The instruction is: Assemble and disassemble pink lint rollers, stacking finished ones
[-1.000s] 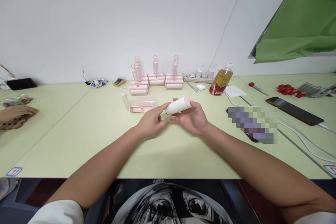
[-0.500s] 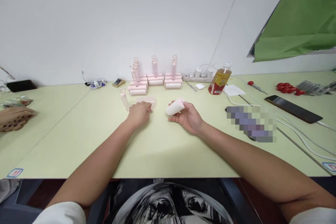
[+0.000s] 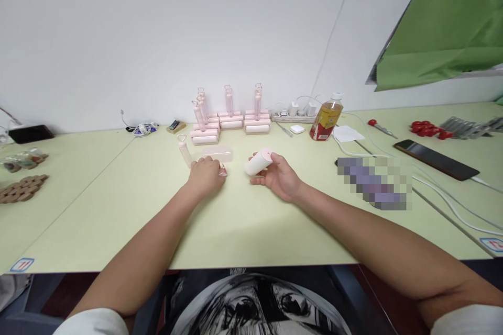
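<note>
My right hand is wrapped round a white sticky roll with a pink end cap, held tilted just above the table. My left hand is closed over a pink lint roller part at the tabletop; only its right end shows past the fingers. Right behind that hand lies a clear pinkish cover. A pale pink handle with a loop at its top stands beside my left knuckles.
Several pink lint rollers stand along the wall. To their right are a power strip, a drink bottle and a black phone with white cables. Brown cylinders lie at far left, a red-handled screwdriver at back right.
My left fingers have shifted over the pink part, leaving the clear cover more exposed. The other person's hand has left the brown cylinders. My right hand keeps the roll almost still.
</note>
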Demonstrator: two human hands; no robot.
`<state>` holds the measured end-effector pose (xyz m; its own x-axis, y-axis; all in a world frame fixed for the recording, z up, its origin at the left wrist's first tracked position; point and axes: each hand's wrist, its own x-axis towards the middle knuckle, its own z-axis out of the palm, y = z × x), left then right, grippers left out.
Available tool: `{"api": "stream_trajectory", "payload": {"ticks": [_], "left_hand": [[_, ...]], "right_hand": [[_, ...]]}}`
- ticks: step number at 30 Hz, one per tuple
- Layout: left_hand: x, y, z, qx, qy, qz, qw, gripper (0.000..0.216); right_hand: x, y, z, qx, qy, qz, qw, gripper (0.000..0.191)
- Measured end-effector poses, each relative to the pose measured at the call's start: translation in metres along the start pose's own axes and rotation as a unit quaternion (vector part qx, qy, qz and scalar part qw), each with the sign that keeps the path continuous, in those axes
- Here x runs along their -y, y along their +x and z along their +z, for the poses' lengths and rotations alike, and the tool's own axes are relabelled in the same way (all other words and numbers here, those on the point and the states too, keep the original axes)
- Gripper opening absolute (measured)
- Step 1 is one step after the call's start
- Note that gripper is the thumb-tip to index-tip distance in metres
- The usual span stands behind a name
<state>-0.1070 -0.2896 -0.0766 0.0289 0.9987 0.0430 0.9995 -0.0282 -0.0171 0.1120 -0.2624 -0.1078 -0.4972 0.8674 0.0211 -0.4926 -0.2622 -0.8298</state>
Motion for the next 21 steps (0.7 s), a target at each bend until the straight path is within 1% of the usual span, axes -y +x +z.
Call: {"api": "stream_trajectory", "payload": {"ticks": [2, 3, 5, 6, 8, 10, 13, 16, 18, 19, 21], "left_hand": [[-0.001, -0.003, -0.003, -0.012, -0.034, -0.002, 0.999, 0.021], [0.0, -0.004, -0.005, -0.008, -0.063, -0.012, 0.998, 0.019], [0.0, -0.005, -0.008, 0.015, -0.161, -0.046, 0.986, 0.016], [0.001, -0.004, -0.008, 0.027, -0.228, -0.062, 0.971, 0.016], [0.0, -0.003, -0.009, 0.036, -0.375, -0.081, 0.923, 0.017], [-0.005, -0.003, -0.009, 0.017, -0.496, -0.092, 0.863, 0.024], [-0.019, -0.005, -0.008, -0.008, -0.604, -0.102, 0.791, 0.039], [-0.033, -0.008, -0.009, -0.017, -0.683, -0.088, 0.725, 0.038], [-0.04, -0.01, -0.009, -0.029, -0.72, -0.082, 0.689, 0.033], [-0.042, -0.01, -0.009, -0.034, -0.731, -0.082, 0.677, 0.03], [-0.046, -0.01, -0.008, -0.044, -0.738, -0.086, 0.668, 0.024]], "right_hand": [[0.0, 0.0, 0.001, -0.007, 0.006, 0.0, 1.0, 0.04], [0.0, 0.0, 0.001, -0.012, 0.009, 0.002, 1.0, 0.04], [0.003, 0.0, 0.003, -0.014, 0.022, 0.021, 0.999, 0.045], [0.005, 0.0, 0.004, -0.011, 0.03, 0.039, 0.999, 0.05], [0.009, -0.001, 0.005, 0.004, 0.045, 0.092, 0.995, 0.063], [0.013, -0.001, 0.006, 0.031, 0.052, 0.155, 0.986, 0.072], [0.015, -0.002, 0.004, 0.081, 0.045, 0.234, 0.968, 0.08], [0.011, -0.002, 0.003, 0.12, 0.036, 0.276, 0.953, 0.085], [0.006, -0.001, 0.005, 0.142, 0.034, 0.298, 0.943, 0.089], [0.004, -0.001, 0.006, 0.151, 0.034, 0.307, 0.939, 0.091], [0.002, -0.001, 0.008, 0.16, 0.036, 0.314, 0.935, 0.092]]}}
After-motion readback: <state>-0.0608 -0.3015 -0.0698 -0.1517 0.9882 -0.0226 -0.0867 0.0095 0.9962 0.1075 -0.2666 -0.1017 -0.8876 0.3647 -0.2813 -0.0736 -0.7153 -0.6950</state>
